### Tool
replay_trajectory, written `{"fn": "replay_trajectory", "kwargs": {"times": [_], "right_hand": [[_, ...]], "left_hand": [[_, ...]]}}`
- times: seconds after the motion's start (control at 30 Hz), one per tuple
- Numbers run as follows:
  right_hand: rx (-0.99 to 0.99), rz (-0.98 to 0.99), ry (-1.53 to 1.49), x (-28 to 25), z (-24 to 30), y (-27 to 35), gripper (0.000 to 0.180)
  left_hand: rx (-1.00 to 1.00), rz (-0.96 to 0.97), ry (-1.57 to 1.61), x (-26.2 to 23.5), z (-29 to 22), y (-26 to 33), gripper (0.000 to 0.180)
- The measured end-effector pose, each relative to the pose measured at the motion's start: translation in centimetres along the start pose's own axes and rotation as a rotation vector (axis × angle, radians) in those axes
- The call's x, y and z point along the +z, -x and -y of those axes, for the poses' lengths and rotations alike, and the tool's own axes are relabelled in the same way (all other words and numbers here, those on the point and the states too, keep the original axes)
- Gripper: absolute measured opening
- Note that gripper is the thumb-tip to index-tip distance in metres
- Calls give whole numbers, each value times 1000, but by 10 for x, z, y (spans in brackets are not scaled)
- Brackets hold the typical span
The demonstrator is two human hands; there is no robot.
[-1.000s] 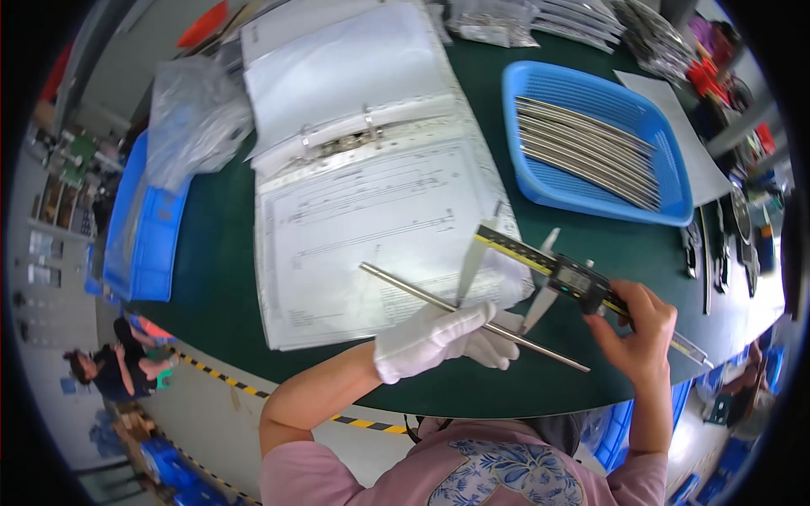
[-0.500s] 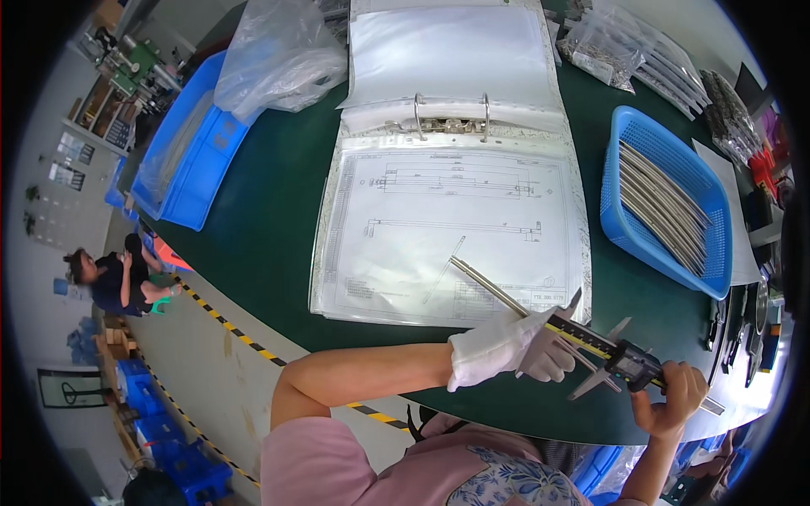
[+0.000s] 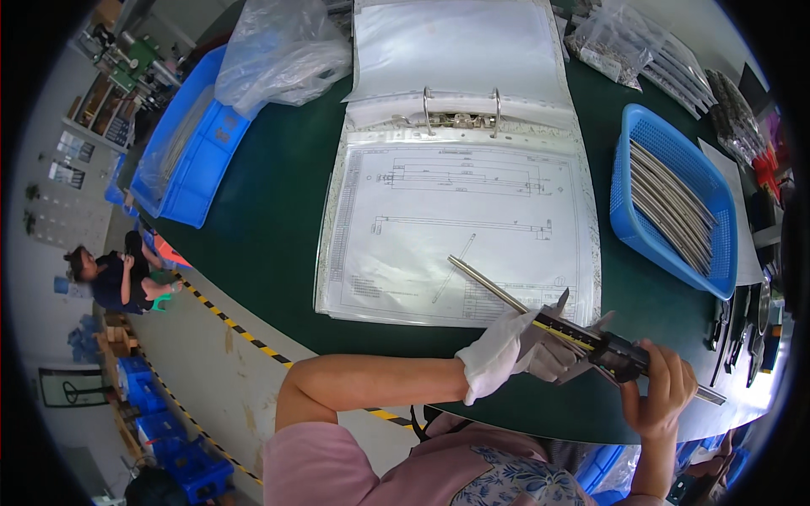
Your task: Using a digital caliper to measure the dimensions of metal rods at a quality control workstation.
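My left hand [image 3: 511, 352], in a white glove, is closed around a thin metal rod [image 3: 481, 280] that slants up and left over the binder page. The digital caliper [image 3: 614, 356] lies across that same hand, its beam running down to the right. My bare right hand [image 3: 662, 386] grips the caliper by its sliding head, thumb beneath and fingers on top. The jaws sit close together near the rod; whether they touch it is hidden by the glove. Under the rod's free end lies an open ring binder [image 3: 396, 291] with a technical drawing in a clear sleeve.
A blue mesh basket [image 3: 620, 198] holding several metal rods [image 3: 671, 207] stands at right. Tools [image 3: 732, 337] lie beyond it. At left are a blue bin [image 3: 190, 181] and plastic bags [image 3: 287, 59]. Bagged parts [image 3: 607, 55] lie far right. A person [image 3: 114, 274] sits beyond the table.
My right hand has moved left with the caliper's sliding head, and the jaws have come closer together. My gloved left hand has shifted slightly, still holding the rod.
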State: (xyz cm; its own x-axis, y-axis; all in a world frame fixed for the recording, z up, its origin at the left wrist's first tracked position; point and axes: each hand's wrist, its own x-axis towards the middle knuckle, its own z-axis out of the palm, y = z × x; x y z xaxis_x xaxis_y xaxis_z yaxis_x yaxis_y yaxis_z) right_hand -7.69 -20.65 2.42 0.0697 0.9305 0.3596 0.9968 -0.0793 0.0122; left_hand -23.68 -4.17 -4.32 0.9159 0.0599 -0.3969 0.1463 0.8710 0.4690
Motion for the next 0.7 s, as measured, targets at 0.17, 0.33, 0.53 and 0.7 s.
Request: {"fn": "replay_trajectory", "kwargs": {"times": [0.17,0.33,0.53,0.7], "right_hand": [[-13,-1,0,0,8,-11,36],[-43,-25,-6,3,12,-16,35],[-64,-55,-45,10,20,-24,32],[-94,-86,-47,14,22,-27,33]], "left_hand": [[161,-132,-53,4,5,0,40],[110,-116,197,6,7,-1,39],[88,-136,-49,3,10,1,42],[60,-149,-56,6,8,1,46]]}}
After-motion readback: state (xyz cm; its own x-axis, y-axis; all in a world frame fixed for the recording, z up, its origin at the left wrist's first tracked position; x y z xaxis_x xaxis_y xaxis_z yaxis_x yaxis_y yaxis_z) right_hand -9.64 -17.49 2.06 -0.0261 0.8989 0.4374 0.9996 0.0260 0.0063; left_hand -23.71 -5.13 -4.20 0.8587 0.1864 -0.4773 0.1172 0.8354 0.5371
